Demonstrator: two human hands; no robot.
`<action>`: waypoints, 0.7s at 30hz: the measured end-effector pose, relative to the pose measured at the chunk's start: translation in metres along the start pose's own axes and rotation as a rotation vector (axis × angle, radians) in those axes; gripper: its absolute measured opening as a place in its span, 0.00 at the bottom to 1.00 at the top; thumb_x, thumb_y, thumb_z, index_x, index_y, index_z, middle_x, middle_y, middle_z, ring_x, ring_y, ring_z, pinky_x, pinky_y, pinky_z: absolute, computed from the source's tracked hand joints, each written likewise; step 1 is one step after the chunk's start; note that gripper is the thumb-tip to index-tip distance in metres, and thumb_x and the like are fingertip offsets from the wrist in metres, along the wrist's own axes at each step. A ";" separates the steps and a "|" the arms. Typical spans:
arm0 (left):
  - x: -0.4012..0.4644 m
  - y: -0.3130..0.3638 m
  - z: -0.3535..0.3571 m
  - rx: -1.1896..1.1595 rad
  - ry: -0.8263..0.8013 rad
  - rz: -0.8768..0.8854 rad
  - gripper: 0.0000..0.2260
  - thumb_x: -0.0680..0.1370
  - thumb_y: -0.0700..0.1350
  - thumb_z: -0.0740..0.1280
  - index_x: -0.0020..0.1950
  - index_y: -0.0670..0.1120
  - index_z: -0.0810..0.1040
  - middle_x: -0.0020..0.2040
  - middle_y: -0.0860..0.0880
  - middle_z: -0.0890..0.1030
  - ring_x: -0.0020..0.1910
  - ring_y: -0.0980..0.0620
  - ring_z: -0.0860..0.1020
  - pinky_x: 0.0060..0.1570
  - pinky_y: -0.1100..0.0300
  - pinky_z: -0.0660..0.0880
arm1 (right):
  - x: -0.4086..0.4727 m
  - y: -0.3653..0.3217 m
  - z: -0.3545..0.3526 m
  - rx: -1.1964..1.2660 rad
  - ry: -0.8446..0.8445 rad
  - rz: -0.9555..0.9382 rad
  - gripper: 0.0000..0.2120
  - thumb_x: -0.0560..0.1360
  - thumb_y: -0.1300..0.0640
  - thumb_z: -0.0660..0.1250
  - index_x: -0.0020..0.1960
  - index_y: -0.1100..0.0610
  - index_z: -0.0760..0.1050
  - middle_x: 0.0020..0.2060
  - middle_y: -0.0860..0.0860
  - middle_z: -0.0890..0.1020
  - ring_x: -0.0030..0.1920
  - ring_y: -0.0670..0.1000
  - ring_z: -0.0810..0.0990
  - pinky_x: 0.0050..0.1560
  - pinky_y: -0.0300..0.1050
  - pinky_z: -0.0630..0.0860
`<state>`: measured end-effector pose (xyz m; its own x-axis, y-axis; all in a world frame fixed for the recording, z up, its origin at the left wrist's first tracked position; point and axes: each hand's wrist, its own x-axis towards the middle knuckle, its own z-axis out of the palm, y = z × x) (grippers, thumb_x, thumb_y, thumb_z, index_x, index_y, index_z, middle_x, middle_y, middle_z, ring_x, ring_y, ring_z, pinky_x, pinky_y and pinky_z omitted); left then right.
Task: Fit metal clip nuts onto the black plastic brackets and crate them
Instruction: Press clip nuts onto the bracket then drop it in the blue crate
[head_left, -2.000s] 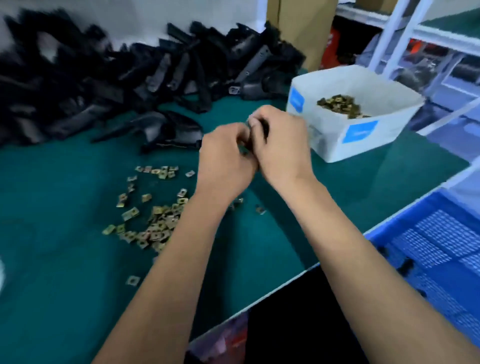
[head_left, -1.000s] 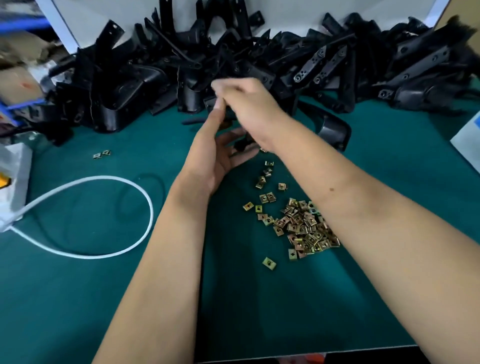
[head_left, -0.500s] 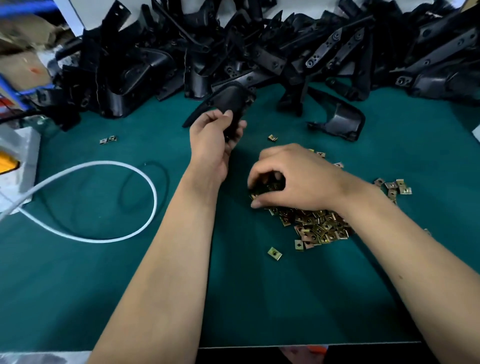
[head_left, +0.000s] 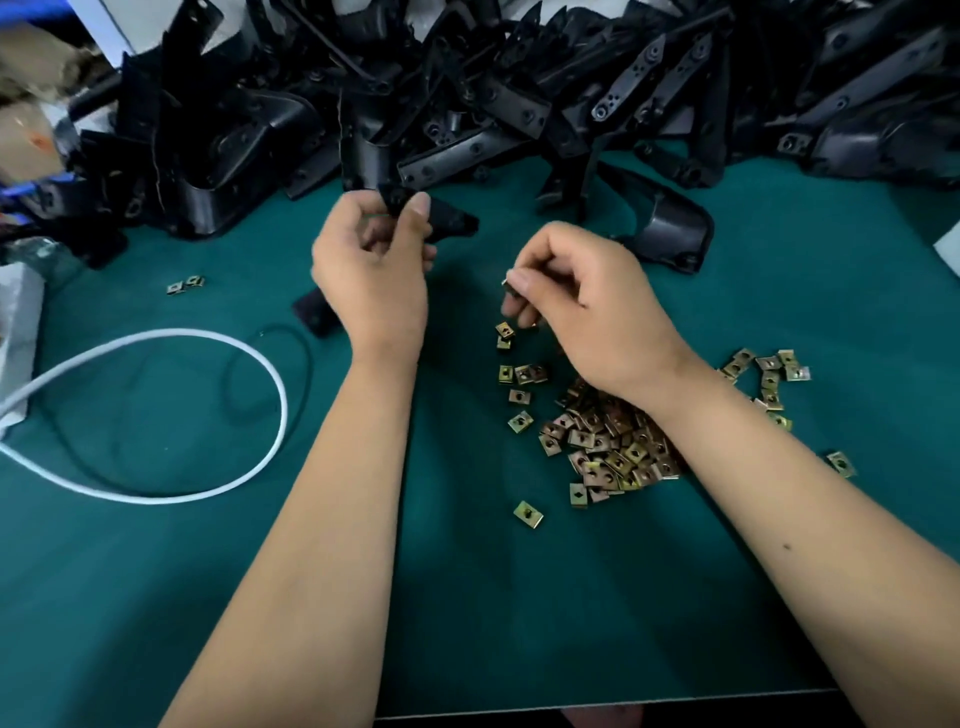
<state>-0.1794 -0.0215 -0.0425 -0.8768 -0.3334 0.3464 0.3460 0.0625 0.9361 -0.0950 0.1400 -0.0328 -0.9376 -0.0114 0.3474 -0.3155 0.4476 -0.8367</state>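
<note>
My left hand (head_left: 371, 275) grips a black plastic bracket (head_left: 447, 218) above the green table; part of the bracket pokes out below my wrist. My right hand (head_left: 587, 306) pinches one metal clip nut (head_left: 511, 283) between thumb and forefinger, a short way right of the bracket and apart from it. A heap of brass-coloured clip nuts (head_left: 608, 447) lies under my right wrist, with several loose ones scattered around it. A big pile of black brackets (head_left: 467, 88) fills the back of the table.
One loose bracket (head_left: 665, 234) lies just beyond my right hand. A white cable (head_left: 260, 364) loops over the table's left side beside a white box (head_left: 18, 332). Two stray nuts (head_left: 186, 285) lie at the left. The table's front edge (head_left: 597, 709) runs along the bottom.
My right hand has lifted off the nut heap with one nut pinched in it. My left hand has raised the bracket slightly and turned it towards the right hand.
</note>
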 end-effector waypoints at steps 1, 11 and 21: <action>0.001 0.000 -0.002 0.062 0.024 0.058 0.10 0.78 0.42 0.74 0.42 0.44 0.74 0.35 0.46 0.78 0.33 0.52 0.75 0.38 0.57 0.74 | 0.001 0.001 0.000 0.085 0.033 0.026 0.04 0.82 0.64 0.66 0.49 0.63 0.77 0.38 0.53 0.85 0.37 0.49 0.83 0.42 0.44 0.80; 0.009 0.007 -0.017 0.324 -0.193 0.303 0.14 0.86 0.50 0.58 0.51 0.39 0.73 0.33 0.55 0.71 0.34 0.54 0.67 0.37 0.56 0.68 | 0.006 0.008 -0.012 0.375 0.141 0.151 0.11 0.81 0.68 0.66 0.57 0.60 0.84 0.46 0.58 0.87 0.44 0.49 0.83 0.47 0.37 0.78; -0.022 0.007 0.009 0.382 -0.513 0.342 0.22 0.87 0.53 0.54 0.51 0.38 0.80 0.41 0.42 0.83 0.42 0.42 0.79 0.44 0.43 0.74 | 0.006 0.008 -0.009 0.453 0.166 0.204 0.06 0.76 0.69 0.72 0.49 0.61 0.84 0.40 0.57 0.87 0.39 0.51 0.84 0.43 0.42 0.80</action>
<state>-0.1609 -0.0053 -0.0434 -0.8191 0.2411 0.5205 0.5704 0.4399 0.6937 -0.1014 0.1515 -0.0334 -0.9624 0.1940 0.1900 -0.1948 -0.0060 -0.9808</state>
